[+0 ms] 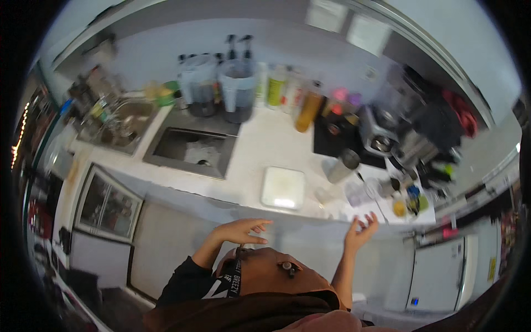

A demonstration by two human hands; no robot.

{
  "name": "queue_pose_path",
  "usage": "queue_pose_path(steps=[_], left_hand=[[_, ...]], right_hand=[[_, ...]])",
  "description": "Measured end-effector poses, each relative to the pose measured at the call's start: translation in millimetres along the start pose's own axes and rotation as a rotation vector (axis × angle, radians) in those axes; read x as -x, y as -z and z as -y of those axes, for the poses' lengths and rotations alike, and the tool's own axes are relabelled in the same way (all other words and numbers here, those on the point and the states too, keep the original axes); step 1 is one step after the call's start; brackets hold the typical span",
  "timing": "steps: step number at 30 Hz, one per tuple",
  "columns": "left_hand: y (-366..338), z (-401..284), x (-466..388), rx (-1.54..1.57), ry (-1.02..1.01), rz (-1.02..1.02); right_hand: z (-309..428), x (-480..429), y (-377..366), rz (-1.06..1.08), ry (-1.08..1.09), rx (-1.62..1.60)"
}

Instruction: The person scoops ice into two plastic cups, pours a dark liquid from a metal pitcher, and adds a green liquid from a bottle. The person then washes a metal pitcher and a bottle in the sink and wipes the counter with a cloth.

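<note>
My left hand [244, 231] is in front of the counter's front edge, fingers loosely apart and holding nothing. My right hand [364, 230] is raised by the same edge farther right, also empty, its fingers spread and slightly curled. Between them on the white counter [269, 141] lies a flat white square device [283, 195], which looks like a kitchen scale. To its right are a small clear cup [325, 195] and a tilted-looking metal shaker or jug [344, 168]. A brown apron [282, 269] covers my front.
An inset steel sink [193, 151] and a corner basin [135, 120] lie left. Along the wall stand pump containers [238, 91] and an amber bottle [309, 108]. A grey appliance [377, 128] sits right on a black mat [325, 145]. Below are a glass-fronted door [108, 205] and a white cabinet [435, 274].
</note>
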State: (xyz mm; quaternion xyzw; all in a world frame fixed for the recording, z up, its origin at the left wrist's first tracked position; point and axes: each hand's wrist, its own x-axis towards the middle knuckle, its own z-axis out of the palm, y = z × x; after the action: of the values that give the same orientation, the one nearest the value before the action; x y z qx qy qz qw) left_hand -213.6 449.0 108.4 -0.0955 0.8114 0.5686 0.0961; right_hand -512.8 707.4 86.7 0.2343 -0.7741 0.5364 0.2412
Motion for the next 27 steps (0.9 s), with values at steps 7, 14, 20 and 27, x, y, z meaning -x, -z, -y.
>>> queue_pose_path(steps=[7, 14, 20, 27], left_hand=[[66.6, 26.2, 14.1, -0.005, 0.031, -0.295], [70.6, 16.1, -23.2, 0.078, -0.058, -0.130], [79.2, 55.4, -16.3, 0.089, 0.053, -0.184], [94.6, 136.7, 86.7, -0.012, 0.361, -0.557]], right_hand=[[48.6, -35.1, -69.6, -0.029, 0.241, -0.195], [95.9, 60.6, -125.0, 0.633, 0.311, -0.341], [121.8, 33.1, -178.6, 0.849, 0.516, -0.496], [176.5, 57.6, -285.4, 1.022, 0.417, -0.516]])
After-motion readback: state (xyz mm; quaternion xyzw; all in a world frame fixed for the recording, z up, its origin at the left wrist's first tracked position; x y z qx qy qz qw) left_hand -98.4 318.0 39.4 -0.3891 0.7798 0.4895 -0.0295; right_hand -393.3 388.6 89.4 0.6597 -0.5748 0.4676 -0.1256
